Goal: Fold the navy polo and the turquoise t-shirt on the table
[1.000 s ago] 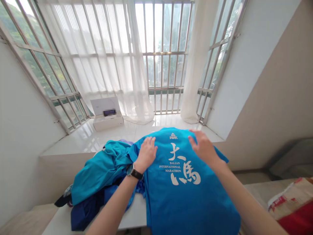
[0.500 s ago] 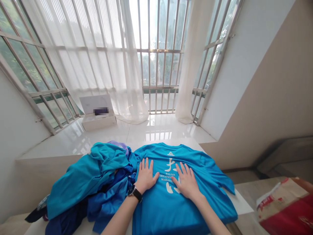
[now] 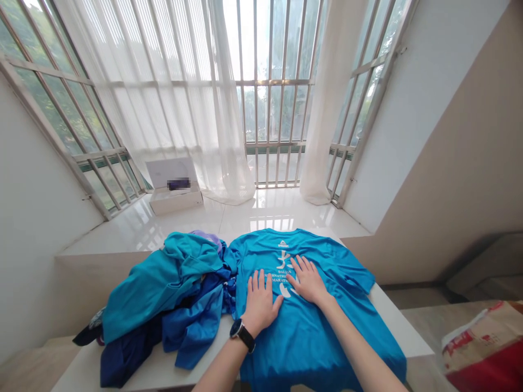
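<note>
A blue T-shirt (image 3: 327, 337) with white printed lettering lies spread on a white table (image 3: 400, 326), its collar toward the window. My left hand (image 3: 261, 302) rests flat on the shirt's left part, fingers apart; a black-strapped watch is on that wrist. Palm down, my right hand (image 3: 308, 280) lies on the shirt over part of the print, its fingers stretched out. Neither hand grips the cloth. Left of the shirt, touching its sleeve, is a crumpled heap of teal, blue and navy clothes (image 3: 151, 294).
An open white box (image 3: 177, 201) stands on the glossy windowsill (image 3: 229, 218) behind the table. Sheer curtains (image 3: 175, 109) hang before the barred window. To the right is a red and tan paper bag (image 3: 486, 343), with a dark grey piece of furniture (image 3: 490, 261) behind it.
My left hand has slid a little toward me and to the right over the shirt. My right hand lies slightly higher on the print. The whole view has shifted a bit.
</note>
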`<state>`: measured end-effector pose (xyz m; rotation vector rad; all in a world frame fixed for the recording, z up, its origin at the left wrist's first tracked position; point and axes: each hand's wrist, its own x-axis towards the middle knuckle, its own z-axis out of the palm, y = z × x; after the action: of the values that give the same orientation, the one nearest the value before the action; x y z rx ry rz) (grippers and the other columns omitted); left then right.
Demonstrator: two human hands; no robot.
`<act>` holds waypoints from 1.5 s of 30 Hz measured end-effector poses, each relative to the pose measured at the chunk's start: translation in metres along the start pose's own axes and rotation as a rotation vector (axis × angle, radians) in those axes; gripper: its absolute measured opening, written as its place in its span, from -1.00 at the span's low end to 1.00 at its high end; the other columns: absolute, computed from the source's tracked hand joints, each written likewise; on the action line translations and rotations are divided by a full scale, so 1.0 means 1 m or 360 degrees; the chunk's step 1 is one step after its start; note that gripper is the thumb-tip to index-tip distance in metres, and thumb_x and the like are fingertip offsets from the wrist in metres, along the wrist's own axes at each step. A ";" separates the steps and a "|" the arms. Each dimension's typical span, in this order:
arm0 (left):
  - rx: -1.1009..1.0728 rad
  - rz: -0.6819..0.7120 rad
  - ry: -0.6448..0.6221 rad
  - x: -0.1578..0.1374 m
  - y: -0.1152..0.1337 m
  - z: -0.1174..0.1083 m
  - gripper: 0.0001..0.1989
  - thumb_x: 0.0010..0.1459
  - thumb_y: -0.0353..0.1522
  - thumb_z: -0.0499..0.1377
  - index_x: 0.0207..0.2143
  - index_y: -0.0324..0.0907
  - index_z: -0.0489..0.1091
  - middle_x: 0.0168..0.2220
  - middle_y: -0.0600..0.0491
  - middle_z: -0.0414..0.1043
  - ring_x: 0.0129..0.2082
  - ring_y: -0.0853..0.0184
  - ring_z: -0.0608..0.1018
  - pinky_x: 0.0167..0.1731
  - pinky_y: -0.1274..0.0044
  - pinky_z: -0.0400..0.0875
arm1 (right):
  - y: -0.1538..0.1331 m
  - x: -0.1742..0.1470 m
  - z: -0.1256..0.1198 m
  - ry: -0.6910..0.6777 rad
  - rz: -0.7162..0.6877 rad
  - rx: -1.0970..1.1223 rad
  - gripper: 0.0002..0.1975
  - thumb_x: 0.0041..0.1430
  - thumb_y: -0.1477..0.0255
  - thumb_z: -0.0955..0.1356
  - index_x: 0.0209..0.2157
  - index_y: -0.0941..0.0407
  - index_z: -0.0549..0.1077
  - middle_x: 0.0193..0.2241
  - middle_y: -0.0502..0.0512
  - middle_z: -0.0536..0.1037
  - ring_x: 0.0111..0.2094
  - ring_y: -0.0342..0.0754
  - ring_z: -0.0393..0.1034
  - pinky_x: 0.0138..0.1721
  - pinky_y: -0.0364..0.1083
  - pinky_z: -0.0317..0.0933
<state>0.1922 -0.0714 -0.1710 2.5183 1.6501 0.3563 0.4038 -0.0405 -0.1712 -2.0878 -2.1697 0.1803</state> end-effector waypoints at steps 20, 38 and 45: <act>-0.0191 0.0249 -0.0077 -0.027 -0.029 -0.064 -0.55 0.31 -0.37 -0.01 0.24 -0.13 0.25 0.29 -0.09 0.21 0.26 0.16 0.29 0.22 0.30 0.23 | 0.022 -0.049 0.003 0.0047 0.0387 -0.0170 -0.21 0.26 -0.09 0.11 0.37 0.06 0.04 0.41 0.18 -0.03 0.40 0.20 -0.21 0.33 0.16 -0.29; 0.0300 -0.0078 -0.0121 0.092 -0.123 -0.166 -0.75 0.27 -0.27 0.07 -0.10 -0.01 0.51 -0.12 -0.01 0.57 -0.08 0.16 0.55 -0.17 0.48 0.35 | 0.010 -0.044 -0.001 0.0074 0.0529 -0.0078 -0.25 0.30 -0.04 0.08 0.37 0.09 0.03 0.40 0.23 -0.03 0.40 0.22 -0.22 0.32 0.22 -0.36; 0.0379 -0.0172 0.0018 0.092 -0.125 -0.195 -0.74 0.19 -0.46 0.06 -0.23 -0.12 0.55 -0.20 -0.10 0.56 -0.10 0.09 0.51 -0.12 0.39 0.34 | -0.029 -0.026 0.006 0.0118 0.0464 -0.0011 -0.21 0.28 -0.03 0.10 0.37 0.16 0.06 0.39 0.31 -0.01 0.39 0.31 -0.22 0.31 0.26 -0.36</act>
<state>0.0668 0.0555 0.0025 2.5771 1.9277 0.1726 0.3753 -0.0677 -0.1728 -2.3654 -1.8195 0.1201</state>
